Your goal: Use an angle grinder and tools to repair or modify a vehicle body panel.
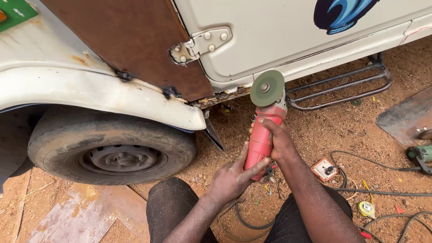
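Red grinder (pixel 263 135) body half-hidden under both hands

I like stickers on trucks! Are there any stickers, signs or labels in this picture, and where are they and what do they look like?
Blue sticker: on the white vehicle panel at the top right, a swirly dark and light blue shape, cut off by the picture's edge.
Green sign: on the vehicle body at the top left corner, a slanted green patch with small white marks, mostly out of view.
No packages or screens show.
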